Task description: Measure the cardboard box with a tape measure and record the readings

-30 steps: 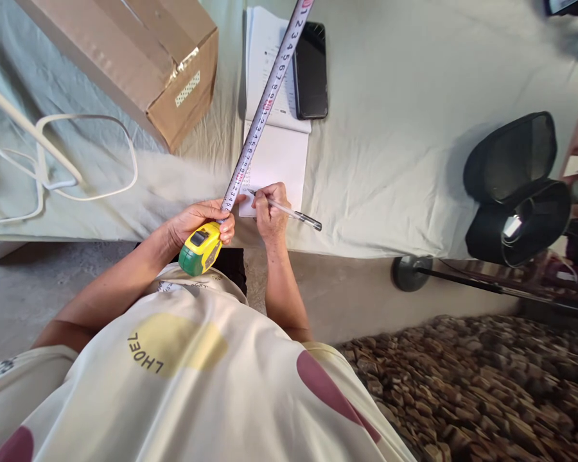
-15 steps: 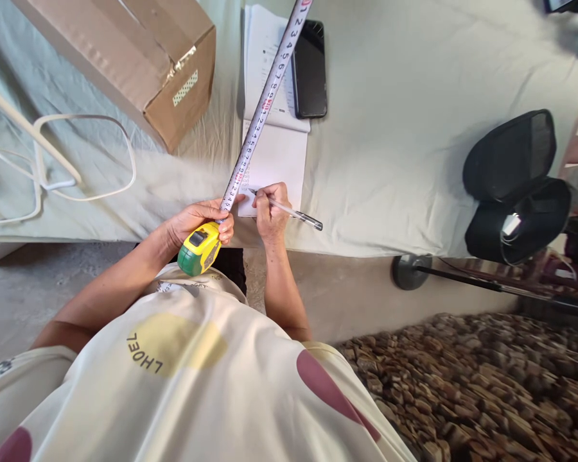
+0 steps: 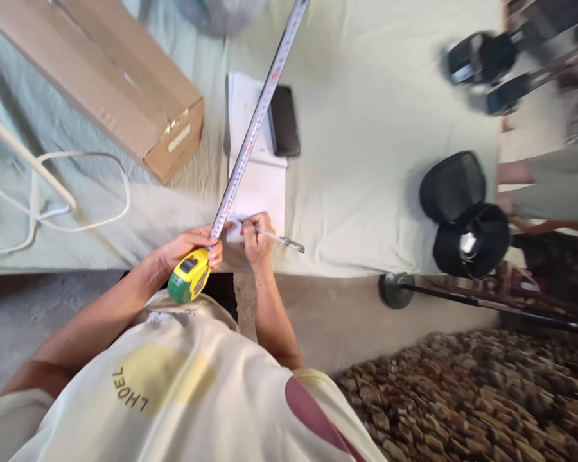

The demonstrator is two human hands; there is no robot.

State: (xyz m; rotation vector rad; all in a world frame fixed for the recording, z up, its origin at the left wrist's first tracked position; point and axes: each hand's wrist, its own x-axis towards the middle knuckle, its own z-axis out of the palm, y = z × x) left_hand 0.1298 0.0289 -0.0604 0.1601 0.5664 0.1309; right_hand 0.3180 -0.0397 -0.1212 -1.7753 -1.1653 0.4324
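My left hand (image 3: 191,249) is closed around a yellow and green tape measure (image 3: 189,276), gripping it where the blade comes out. The white metal blade stretches up and to the right, passing above the notebook and out of the top of the view. In my right hand (image 3: 259,239) a clear pen with a dark cap end (image 3: 289,243) is pinched, its tip down at the lower part of the notebook page. The open notebook (image 3: 264,186) lies on the cloth, with small handwriting partly hidden by the blade. A black phone (image 3: 284,120) rests on its upper page.
A cardboard box (image 3: 125,90) and a white cable (image 3: 79,154) lie to the left on the pale green cloth (image 3: 366,141). At right is an open black case (image 3: 462,218); beyond it, black devices (image 3: 481,58) and a person's legs (image 3: 559,179). A stand's round base (image 3: 395,290) is below the edge.
The view has shifted, so the table things appear lower and further left, and more of the right side shows. Both hands keep their holds on the tape measure and the pen.
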